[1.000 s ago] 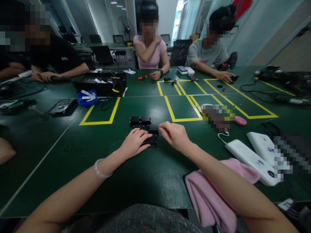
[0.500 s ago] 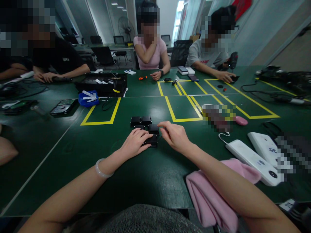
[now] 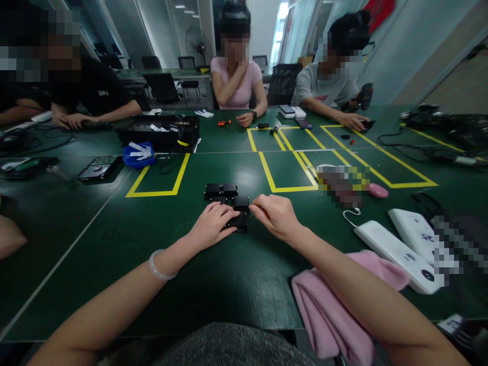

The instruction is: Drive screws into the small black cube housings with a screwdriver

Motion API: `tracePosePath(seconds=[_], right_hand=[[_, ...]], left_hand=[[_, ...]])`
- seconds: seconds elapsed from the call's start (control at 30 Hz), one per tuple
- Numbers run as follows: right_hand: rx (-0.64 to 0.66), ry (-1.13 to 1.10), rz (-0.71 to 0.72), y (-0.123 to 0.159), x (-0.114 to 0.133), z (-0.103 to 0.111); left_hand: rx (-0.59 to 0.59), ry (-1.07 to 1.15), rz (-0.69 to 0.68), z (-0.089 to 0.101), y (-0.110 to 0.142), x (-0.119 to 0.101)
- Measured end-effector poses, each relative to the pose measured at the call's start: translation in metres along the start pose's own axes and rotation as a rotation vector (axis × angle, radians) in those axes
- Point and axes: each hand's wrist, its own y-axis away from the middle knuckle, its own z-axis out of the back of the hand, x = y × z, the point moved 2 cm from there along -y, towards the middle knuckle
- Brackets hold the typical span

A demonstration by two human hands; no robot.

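Observation:
Several small black box-shaped blocks [image 3: 230,189] with shiny bits at their edges sit clustered on the green table before me. My left hand [image 3: 213,222] rests over the near left part of the cluster. Its thumb and fingers close around the nearest black block [image 3: 240,221], covering much of it and part of the block behind. Just right of the cluster, my right hand [image 3: 275,216] is closed in a pinch, fingertips by the side of the right-hand black block [image 3: 241,203]. Whatever lies between those fingertips is too small to make out.
A pink cloth [image 3: 324,310] lies under my right forearm, with white power banks [image 3: 396,254] beyond it. A pink mouse [image 3: 378,190] is farther right. Left are a blue tray [image 3: 139,156], a hard drive [image 3: 99,168] and a black case [image 3: 160,133]. People sit around the table.
My right hand's raised index finger has curled in, and the hand has shifted slightly right and down. My left hand and the blocks stay in place.

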Motion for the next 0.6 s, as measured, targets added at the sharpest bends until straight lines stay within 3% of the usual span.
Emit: tracePosePath(seconds=[0.2, 0.6], right_hand=[[-0.029, -0.037, -0.008, 0.0003, 0.0003, -0.0010], [0.037, -0.058, -0.041, 0.0005, 0.0014, -0.0017]], left_hand=[[0.000, 0.004, 0.005, 0.0002, 0.0003, -0.0004], [0.014, 0.021, 0.018, 0.0010, 0.0005, -0.0008]])
